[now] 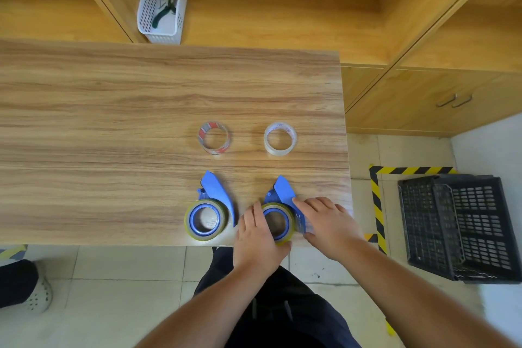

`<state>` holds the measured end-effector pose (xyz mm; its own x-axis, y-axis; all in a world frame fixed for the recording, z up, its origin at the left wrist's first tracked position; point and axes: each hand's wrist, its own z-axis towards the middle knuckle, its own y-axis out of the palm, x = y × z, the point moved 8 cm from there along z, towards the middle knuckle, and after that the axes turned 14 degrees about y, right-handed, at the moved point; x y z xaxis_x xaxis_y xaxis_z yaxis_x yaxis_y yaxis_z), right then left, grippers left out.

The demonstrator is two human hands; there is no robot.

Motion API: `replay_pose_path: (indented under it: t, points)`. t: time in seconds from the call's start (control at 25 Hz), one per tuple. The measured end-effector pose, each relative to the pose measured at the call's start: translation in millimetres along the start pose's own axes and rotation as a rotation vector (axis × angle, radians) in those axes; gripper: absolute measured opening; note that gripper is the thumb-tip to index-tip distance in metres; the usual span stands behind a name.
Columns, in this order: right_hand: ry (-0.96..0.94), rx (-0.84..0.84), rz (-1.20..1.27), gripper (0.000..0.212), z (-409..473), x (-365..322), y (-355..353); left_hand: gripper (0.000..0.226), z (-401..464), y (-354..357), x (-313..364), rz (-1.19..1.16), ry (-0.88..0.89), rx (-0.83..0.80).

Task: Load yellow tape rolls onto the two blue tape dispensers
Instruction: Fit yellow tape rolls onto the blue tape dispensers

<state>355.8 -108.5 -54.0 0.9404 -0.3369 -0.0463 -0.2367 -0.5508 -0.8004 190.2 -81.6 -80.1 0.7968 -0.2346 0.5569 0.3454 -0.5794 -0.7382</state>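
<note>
A wood-grain table [141, 110] with a smooth matt finish. Two dispensers [216, 192] of matt blue plastic carry glossy yellow tape [192, 223]. Two clear glossy film rolls [279, 138]. White perforated plastic basket [162, 3]. Black plastic crate [460, 226].

table's left [84, 121] bare, empty rolls [213, 137] ahead

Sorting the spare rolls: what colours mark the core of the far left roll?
Red and white, on the far left roll; head view.
</note>
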Motion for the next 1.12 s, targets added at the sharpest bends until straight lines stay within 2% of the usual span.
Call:
replay_pose_path:
  t: [0.16,0.24,0.36,0.44,0.56,0.72,0.92,1.0,1.12]
  points:
    - [0.033,0.018,0.033,0.077,-3,-10,-8,0.098,-18,-31,-6,0.037,0.152,0.063]
    - [0.053,0.05,0.079,0.076,-2,-18,-15,0.088,-26,-51,-24,0.068,0.162,0.114]
    - [0.047,0.074,0.156,0.076,5,-49,-29,0.085,-36,-86,-75,0.045,0.034,0.281]
    - [0.044,0.055,0.217,0.075,14,-78,-35,0.09,-38,-99,-112,-0.03,-0.089,0.318]
    - [0.08,-0.004,0.325,0.079,26,-121,-34,0.093,-33,-103,-149,-0.121,-0.213,0.219]
    - [0.187,-0.121,0.424,0.081,40,-162,-19,0.082,-19,-98,-173,-0.217,-0.295,0.11]
    - [0.343,-0.255,0.507,0.081,51,-178,9,0.072,-4,-87,-182,-0.258,-0.296,0.011]
    - [0.382,-0.284,0.521,0.08,52,-178,16,0.061,3,-87,-182,-0.26,-0.269,-0.007]
    - [0.411,-0.301,0.555,0.076,53,-180,20,0.028,11,-88,-179,-0.255,-0.229,-0.043]
